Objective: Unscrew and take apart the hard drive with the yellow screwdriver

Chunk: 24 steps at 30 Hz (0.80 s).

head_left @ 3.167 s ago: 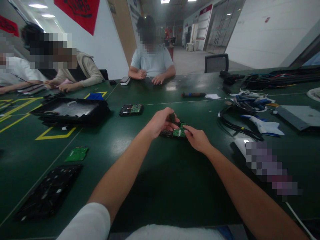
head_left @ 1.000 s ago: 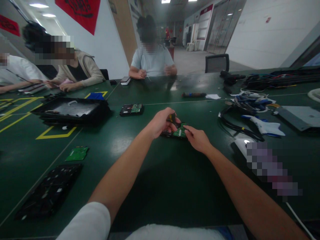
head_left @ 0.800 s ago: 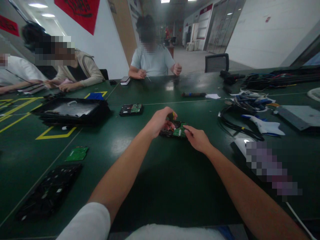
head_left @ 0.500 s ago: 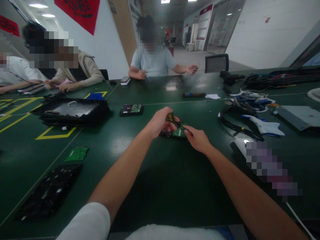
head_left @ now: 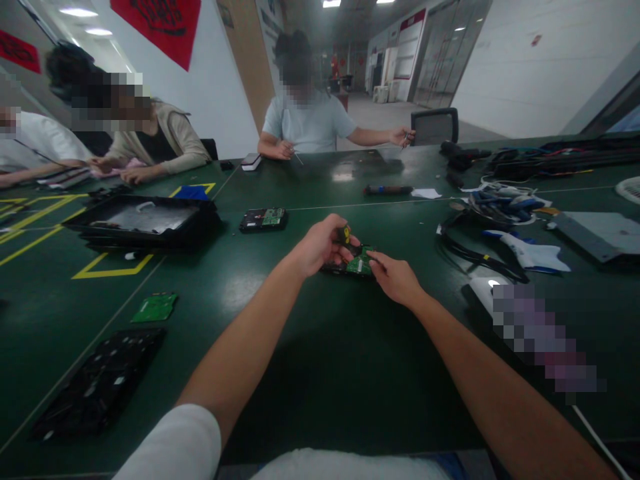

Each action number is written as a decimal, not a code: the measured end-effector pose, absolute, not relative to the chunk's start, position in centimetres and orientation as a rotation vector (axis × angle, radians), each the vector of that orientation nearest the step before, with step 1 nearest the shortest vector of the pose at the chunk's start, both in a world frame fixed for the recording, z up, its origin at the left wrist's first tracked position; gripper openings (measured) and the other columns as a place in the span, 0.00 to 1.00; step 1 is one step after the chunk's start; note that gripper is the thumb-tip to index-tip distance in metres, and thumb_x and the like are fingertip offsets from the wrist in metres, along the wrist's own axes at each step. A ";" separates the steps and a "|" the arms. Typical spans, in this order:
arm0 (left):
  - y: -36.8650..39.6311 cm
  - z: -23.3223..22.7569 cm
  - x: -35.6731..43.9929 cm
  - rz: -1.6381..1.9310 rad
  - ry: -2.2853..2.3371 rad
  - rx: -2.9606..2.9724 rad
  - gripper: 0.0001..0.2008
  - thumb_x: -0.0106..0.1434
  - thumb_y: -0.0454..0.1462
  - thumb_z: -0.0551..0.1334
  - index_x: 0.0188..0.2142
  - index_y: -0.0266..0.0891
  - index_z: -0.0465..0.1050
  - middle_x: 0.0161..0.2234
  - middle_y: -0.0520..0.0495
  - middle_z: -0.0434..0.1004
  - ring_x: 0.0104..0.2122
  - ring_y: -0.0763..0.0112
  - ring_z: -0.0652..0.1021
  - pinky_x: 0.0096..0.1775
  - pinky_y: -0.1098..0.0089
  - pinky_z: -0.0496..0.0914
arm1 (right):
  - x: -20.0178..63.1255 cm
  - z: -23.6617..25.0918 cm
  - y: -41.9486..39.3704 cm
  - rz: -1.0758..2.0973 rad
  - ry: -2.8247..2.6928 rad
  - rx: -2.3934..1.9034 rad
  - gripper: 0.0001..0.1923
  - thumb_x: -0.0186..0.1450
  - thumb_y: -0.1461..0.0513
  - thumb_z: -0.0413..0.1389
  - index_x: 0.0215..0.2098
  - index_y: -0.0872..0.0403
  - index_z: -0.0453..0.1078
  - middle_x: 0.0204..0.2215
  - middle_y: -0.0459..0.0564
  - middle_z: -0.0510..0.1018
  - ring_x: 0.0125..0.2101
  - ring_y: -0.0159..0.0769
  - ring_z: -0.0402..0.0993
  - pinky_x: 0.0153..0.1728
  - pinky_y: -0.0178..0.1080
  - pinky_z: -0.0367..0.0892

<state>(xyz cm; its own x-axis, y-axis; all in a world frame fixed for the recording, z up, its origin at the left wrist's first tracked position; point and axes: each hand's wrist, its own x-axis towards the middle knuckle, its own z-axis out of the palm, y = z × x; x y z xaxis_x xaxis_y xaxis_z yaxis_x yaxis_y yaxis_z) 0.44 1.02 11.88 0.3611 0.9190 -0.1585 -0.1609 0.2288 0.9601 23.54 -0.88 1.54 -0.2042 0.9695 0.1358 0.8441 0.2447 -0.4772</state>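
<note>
A hard drive [head_left: 361,269] with a green circuit board facing up lies on the table in front of me. My left hand [head_left: 327,247] is closed around a dark screwdriver handle [head_left: 345,235] with yellow marks, held over the drive's left part. The screwdriver's tip is hidden by the fingers. At the drive's right edge, my right hand [head_left: 395,275] grips it with thumb and forefinger pinched. A second hard drive [head_left: 263,219] sits farther off to the left. Nearer on the left lie a loose green circuit board [head_left: 155,307] and a large black drive-like part [head_left: 100,383].
A stack of black trays [head_left: 150,223] stands at the left. On the right are coiled cables [head_left: 505,203], a glove [head_left: 535,255], a grey metal box [head_left: 603,233] and a white power strip [head_left: 483,290]. A person [head_left: 310,123] sits across the table; others sit at the left.
The screwdriver handle has turned and tilted slightly in my left hand. My right hand stays at the drive's edge. The person opposite has moved a hand outward to the right.
</note>
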 end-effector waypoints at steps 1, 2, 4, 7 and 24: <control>1.0 11.9 0.4 0.912 0.915 1.068 0.12 0.67 0.46 0.59 0.39 0.39 0.70 0.39 0.40 0.84 0.23 0.70 0.79 0.22 0.72 0.66 | 23.5 1.6 -0.9 0.426 -2.122 -1.661 0.25 0.81 0.53 0.47 0.72 0.47 0.71 0.47 0.52 0.87 0.37 0.43 0.83 0.39 0.43 0.74; 1.1 11.9 0.4 0.921 0.932 1.078 0.12 0.68 0.46 0.59 0.38 0.39 0.71 0.39 0.39 0.84 0.23 0.69 0.80 0.22 0.72 0.68 | 23.5 1.6 -0.9 0.429 -2.123 -1.664 0.26 0.81 0.53 0.47 0.72 0.47 0.70 0.47 0.52 0.87 0.37 0.43 0.83 0.38 0.43 0.74; 1.2 11.8 0.3 0.943 0.962 1.117 0.13 0.67 0.46 0.60 0.39 0.38 0.72 0.40 0.40 0.84 0.24 0.69 0.81 0.23 0.73 0.69 | 23.5 1.6 -0.9 0.425 -2.118 -1.667 0.26 0.81 0.53 0.47 0.72 0.47 0.71 0.47 0.53 0.87 0.36 0.43 0.83 0.38 0.43 0.74; 1.3 11.7 0.2 0.968 0.995 1.177 0.13 0.67 0.45 0.61 0.39 0.37 0.76 0.39 0.42 0.81 0.24 0.71 0.81 0.22 0.74 0.67 | 23.5 1.5 -0.8 0.416 -2.109 -1.672 0.25 0.80 0.54 0.48 0.71 0.47 0.72 0.47 0.52 0.88 0.36 0.43 0.83 0.39 0.43 0.74; 0.9 11.9 0.5 0.981 0.955 1.144 0.13 0.66 0.44 0.62 0.42 0.37 0.74 0.39 0.42 0.82 0.23 0.72 0.80 0.22 0.73 0.68 | 23.5 1.6 -0.9 0.413 -2.116 -1.653 0.26 0.80 0.54 0.48 0.71 0.49 0.72 0.48 0.53 0.88 0.37 0.44 0.84 0.39 0.43 0.74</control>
